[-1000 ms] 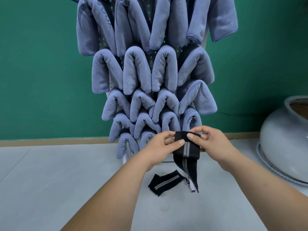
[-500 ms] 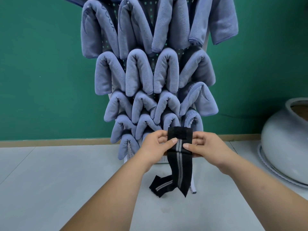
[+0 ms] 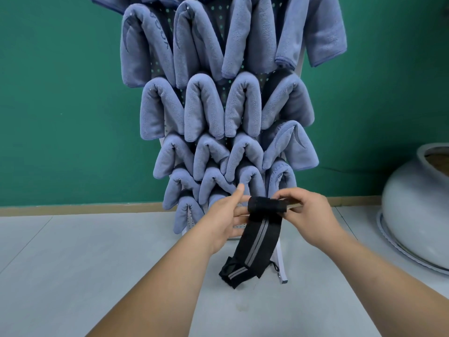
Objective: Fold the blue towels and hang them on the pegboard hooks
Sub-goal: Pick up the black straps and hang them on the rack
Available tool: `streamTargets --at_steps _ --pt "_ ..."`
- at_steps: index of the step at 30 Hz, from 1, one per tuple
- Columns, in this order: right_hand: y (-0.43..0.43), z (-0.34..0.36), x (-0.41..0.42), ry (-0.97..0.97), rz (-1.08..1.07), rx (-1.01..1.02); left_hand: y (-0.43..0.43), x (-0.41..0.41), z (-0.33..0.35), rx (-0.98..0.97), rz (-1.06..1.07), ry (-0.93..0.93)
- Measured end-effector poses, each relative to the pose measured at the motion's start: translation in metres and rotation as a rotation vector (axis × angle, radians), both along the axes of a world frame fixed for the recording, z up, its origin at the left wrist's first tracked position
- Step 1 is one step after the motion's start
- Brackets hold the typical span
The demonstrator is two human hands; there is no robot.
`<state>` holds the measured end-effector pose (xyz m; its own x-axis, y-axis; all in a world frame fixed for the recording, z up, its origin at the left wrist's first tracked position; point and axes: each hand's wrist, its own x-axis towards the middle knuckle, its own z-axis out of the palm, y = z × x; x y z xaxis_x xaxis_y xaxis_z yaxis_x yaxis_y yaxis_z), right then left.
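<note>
Head view: both hands on a black strap before the loaded pegboard.

Folded blue towels [image 3: 201, 110] hang in rows, covering most of the pegboard [image 3: 220, 27], which stands on the grey floor [image 3: 73, 263] against a green wall [image 3: 60, 93]. The right hand [image 3: 311, 212] has a pinching grip on the rolled top of the black strap [image 3: 262, 237]. The left hand [image 3: 223, 220] has a loose grip, fingers straight behind the strap, thumb lifted. The strap's lower end rests on the floor. A pale pot [image 3: 413, 203] sits at right.
</note>
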<state>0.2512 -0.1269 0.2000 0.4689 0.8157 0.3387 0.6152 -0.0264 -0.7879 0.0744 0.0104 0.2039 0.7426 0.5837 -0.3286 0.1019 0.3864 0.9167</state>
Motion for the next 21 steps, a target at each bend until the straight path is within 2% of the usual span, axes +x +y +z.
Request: streamTargets --at_steps 5,8,10,13,14,17,21 --pt "0.002 -0.008 -0.002 -0.117 0.086 -0.013 0.0 0.001 -0.013 0.11 0.051 -0.027" --pt "0.003 -0.009 0.001 -0.082 0.102 -0.097 0.003 0.002 -0.017 0.129 0.088 -0.043" --pt "0.006 -0.009 0.001 0.08 0.084 -0.14 0.006 0.003 -0.018 0.149 0.124 -0.06" --pt "0.01 -0.005 -0.003 0.511 0.054 -0.131 0.006 0.003 -0.016 0.173 0.152 -0.087" --pt "0.01 -0.003 -0.005 0.591 0.069 -0.157 0.006 0.003 -0.015 0.177 0.155 -0.097" --pt "0.008 -0.002 -0.013 0.618 0.198 -0.234 0.003 0.004 -0.013 0.183 0.156 -0.124" --pt "0.011 -0.003 -0.016 0.705 0.188 -0.116 0.001 0.005 -0.012 0.218 0.164 -0.1"
